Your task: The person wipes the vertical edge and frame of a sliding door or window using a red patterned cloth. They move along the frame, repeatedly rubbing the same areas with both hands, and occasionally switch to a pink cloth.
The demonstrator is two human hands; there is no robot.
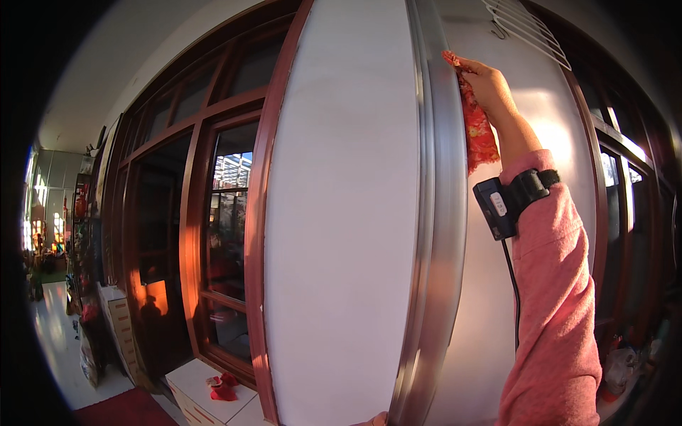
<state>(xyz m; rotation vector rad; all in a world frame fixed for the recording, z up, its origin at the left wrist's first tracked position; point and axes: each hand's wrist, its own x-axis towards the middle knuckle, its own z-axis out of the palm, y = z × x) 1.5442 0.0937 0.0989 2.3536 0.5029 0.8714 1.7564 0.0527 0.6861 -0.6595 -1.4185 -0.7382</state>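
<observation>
High on the right side of the view, my right hand (484,85) grips a red floral cloth (477,130), whose upper end touches the edge of a vertical metal frame (445,186). The rest of the cloth hangs below the fingers. A black device is strapped over the pink sleeve of that arm, with a cable running down. At the bottom edge, part of my left hand (377,419) shows beside the foot of the frame; its fingers are mostly cut off. A white panel (343,213) stands left of the metal frame.
Brown-framed windows (229,213) stand to the left, with a white tiled ledge (200,396) below, bearing a small red cloth item (224,387). White hangers (533,32) hang at the upper right. A dark red mat (128,409) lies on the floor; plastic bags (619,367) are at the lower right.
</observation>
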